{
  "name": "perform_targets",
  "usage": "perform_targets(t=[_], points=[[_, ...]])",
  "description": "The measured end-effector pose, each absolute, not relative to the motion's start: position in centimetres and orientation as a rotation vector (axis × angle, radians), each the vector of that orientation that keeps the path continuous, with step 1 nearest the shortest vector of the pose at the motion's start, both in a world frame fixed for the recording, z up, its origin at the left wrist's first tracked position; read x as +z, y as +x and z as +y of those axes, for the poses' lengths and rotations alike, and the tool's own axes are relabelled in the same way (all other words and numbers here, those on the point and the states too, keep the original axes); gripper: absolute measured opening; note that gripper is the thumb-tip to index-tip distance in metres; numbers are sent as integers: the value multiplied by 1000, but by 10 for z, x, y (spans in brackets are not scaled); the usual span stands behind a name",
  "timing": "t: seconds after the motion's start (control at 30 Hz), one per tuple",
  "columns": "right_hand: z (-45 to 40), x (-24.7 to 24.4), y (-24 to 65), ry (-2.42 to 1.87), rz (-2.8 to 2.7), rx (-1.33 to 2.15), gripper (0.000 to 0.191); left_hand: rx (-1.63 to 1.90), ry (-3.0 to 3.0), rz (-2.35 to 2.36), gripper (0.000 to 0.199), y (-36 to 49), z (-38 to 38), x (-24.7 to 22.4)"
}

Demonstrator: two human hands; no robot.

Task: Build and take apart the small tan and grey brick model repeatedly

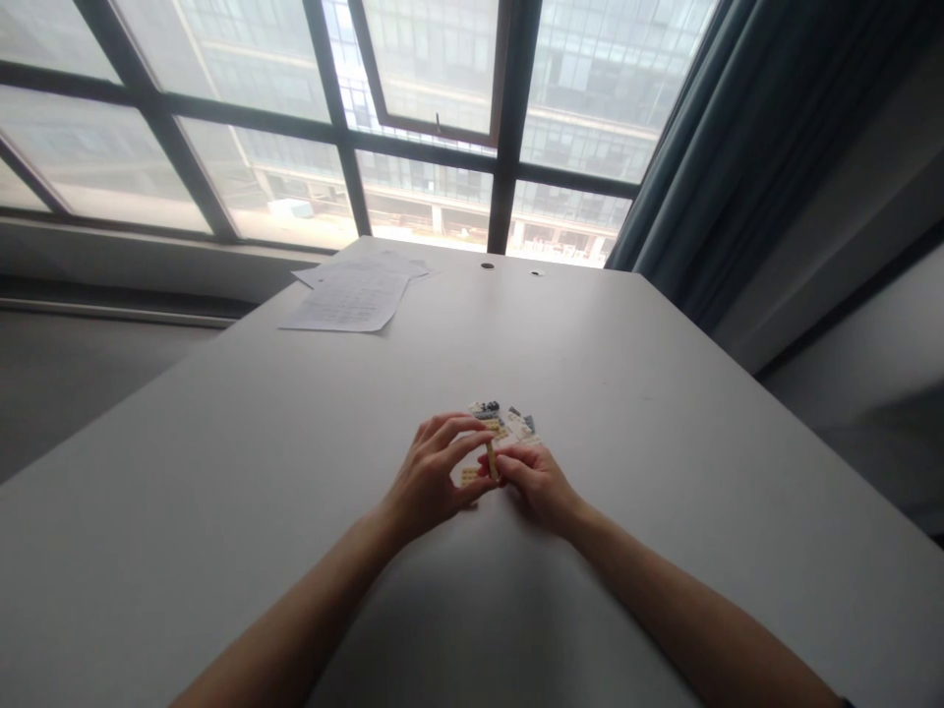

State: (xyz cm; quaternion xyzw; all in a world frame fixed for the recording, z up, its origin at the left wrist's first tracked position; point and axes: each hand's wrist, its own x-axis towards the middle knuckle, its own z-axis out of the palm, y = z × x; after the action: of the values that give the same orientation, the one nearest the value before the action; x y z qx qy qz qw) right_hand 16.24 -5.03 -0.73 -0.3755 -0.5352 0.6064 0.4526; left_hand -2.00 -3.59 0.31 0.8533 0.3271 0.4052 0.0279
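Observation:
Between my two hands a tan toy building brick (492,459) is held on edge above the table. My left hand (439,467) grips its ends, thumb at the bottom and a fingertip at the top. From the other side, my right hand (535,479) pinches the same brick between thumb and fingers. Another tan studded piece (470,476) shows behind the left thumb, partly hidden. Just beyond the fingers lies a small pile of bricks: dark ones (487,406), tan ones (502,431), white ones (517,425) and grey ones (529,422).
The white table (590,364) stretches away to a large window (435,128). Printed sheets of paper (354,295) lie at its far left. Two small holes, one a round cable hole (488,265), sit near the far edge. A dark blue curtain (708,167) hangs at the right.

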Motion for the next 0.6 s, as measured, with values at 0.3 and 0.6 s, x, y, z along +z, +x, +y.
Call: perform_targets(t=[0.3,0.6], points=[[-52,-7,162,-987,-1234,1471,18,1236,2632,986,35,-19,-38,6],[-52,-6,160,-1013,-1181,1333,16,1208,2633,1045,37,-20,-38,4]])
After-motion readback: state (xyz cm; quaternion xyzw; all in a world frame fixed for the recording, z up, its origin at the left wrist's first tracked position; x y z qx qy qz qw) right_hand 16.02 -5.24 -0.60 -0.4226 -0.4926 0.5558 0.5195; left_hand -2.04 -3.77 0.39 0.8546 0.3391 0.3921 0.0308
